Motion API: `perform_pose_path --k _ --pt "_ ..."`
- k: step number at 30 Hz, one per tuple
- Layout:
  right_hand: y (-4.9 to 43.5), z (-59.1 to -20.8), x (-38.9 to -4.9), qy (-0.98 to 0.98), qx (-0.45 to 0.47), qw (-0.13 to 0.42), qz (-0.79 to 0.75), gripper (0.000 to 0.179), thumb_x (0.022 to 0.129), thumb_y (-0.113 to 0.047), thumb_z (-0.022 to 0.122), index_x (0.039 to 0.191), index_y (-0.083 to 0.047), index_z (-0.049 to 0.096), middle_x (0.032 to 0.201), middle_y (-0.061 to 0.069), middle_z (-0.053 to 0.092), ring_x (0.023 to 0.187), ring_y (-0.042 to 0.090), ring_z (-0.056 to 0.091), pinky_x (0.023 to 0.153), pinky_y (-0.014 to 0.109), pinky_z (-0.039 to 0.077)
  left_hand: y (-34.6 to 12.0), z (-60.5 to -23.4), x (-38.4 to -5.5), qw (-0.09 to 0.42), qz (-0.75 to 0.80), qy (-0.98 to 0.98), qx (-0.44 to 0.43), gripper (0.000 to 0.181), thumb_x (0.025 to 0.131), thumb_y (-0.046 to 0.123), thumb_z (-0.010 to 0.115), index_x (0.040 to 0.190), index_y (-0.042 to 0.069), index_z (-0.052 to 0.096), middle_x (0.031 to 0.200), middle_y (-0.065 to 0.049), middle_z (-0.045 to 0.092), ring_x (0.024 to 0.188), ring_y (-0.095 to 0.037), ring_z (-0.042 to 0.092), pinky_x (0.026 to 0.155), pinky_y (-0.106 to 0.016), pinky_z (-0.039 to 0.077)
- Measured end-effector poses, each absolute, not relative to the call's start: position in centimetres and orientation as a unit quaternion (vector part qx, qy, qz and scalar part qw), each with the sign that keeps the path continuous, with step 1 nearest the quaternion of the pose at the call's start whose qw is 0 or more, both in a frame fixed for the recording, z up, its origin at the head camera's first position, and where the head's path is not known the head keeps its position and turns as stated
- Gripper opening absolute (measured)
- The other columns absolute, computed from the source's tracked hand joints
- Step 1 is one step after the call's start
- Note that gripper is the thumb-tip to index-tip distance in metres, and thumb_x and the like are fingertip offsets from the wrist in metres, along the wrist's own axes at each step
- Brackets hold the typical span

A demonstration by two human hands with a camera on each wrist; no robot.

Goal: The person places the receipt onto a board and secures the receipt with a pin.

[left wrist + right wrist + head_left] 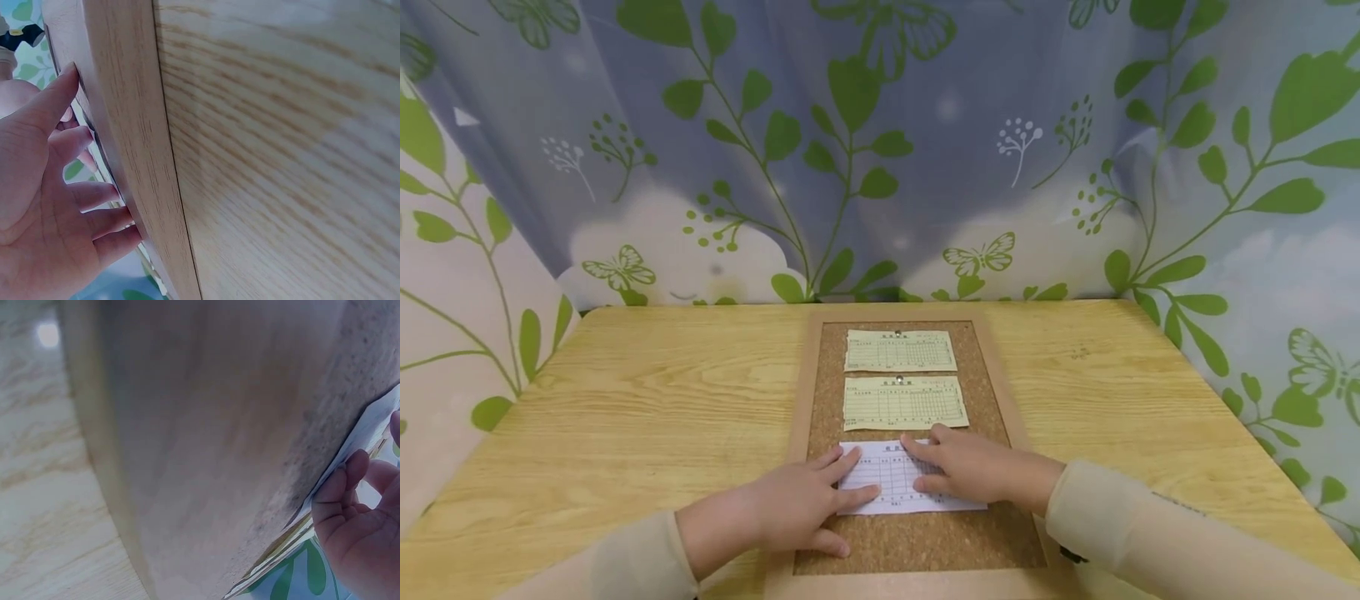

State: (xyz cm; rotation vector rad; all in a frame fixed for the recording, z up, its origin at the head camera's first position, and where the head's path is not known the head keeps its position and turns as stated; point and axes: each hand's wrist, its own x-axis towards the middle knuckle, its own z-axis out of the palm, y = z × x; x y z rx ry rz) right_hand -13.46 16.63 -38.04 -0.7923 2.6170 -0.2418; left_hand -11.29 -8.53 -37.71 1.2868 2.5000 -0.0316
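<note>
A white printed form (891, 475) lies on the lower part of a framed cork board (917, 546). My left hand (793, 504) rests on the form's left side with fingers spread, its thumb on the cork below. On the right, my right hand (973, 467) touches the form's upper and middle part with its fingertips. Above the form are two yellowish printed forms, an upper one (898, 352) and a lower one (904, 406), each with a pin at its top edge. The left wrist view shows the left hand (56, 187) beside the wooden frame (131, 125). In the right wrist view, the right hand (362, 531) is at the paper's edge.
The board lies flat on a wood-grain table (685, 392), which extends to both sides of it. A curtain (925, 167) with green leaves and butterflies hangs behind the table and along its sides.
</note>
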Motion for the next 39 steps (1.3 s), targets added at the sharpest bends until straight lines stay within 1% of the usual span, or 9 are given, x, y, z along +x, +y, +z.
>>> perform_pose_path --k 9,18,30,36,39 --pt "16.64 -37.99 -13.39 0.935 -0.282 0.197 -0.087 0.063 0.091 -0.044 0.055 0.144 -0.017 0.037 0.102 0.004 0.049 0.068 0.011 0.044 0.062 0.029 0.041 -8.48 -37.83 -11.3 0.165 -0.01 0.879 0.446 0.067 0.085 0.061 0.049 0.144 0.032 0.035 0.151 -0.016 0.022 0.135 -0.037 0.024 0.101 -0.043 0.036" --pt "16.67 -38.14 -13.47 0.935 -0.28 0.199 -0.087 0.063 0.091 -0.044 0.054 0.145 -0.018 0.036 0.098 0.002 0.047 0.067 0.011 0.043 0.061 0.028 0.039 -8.48 -37.61 -11.2 0.165 -0.005 0.88 0.446 0.067 0.085 0.06 0.05 0.144 0.032 0.036 0.151 -0.016 0.022 0.135 -0.038 0.025 0.101 -0.044 0.036" --pt "16.44 -38.19 -13.6 0.937 -0.282 0.192 -0.077 0.062 0.091 -0.044 0.054 0.144 -0.018 0.037 0.101 0.004 0.049 0.068 0.011 0.044 0.062 0.028 0.04 -8.62 -37.45 -11.23 0.163 -0.005 0.881 0.445 0.066 0.086 0.059 0.05 0.144 0.032 0.035 0.151 -0.016 0.023 0.135 -0.037 0.025 0.101 -0.044 0.035" --pt "16.47 -38.14 -13.54 0.934 -0.287 0.199 -0.075 0.063 0.091 -0.045 0.053 0.145 -0.018 0.036 0.103 0.005 0.049 0.07 0.011 0.045 0.064 0.03 0.042 -8.65 -37.49 -11.11 0.162 -0.009 0.879 0.449 0.066 0.085 0.059 0.051 0.144 0.032 0.036 0.15 -0.016 0.023 0.134 -0.038 0.026 0.1 -0.044 0.037" --pt "16.66 -38.07 -13.52 0.932 -0.288 0.204 -0.085 0.066 0.09 -0.047 0.054 0.145 -0.017 0.035 0.104 0.005 0.049 0.072 0.011 0.046 0.066 0.031 0.042 -8.58 -37.51 -11.1 0.162 -0.006 0.879 0.448 0.066 0.086 0.058 0.051 0.144 0.032 0.036 0.15 -0.017 0.023 0.135 -0.038 0.025 0.1 -0.044 0.037"
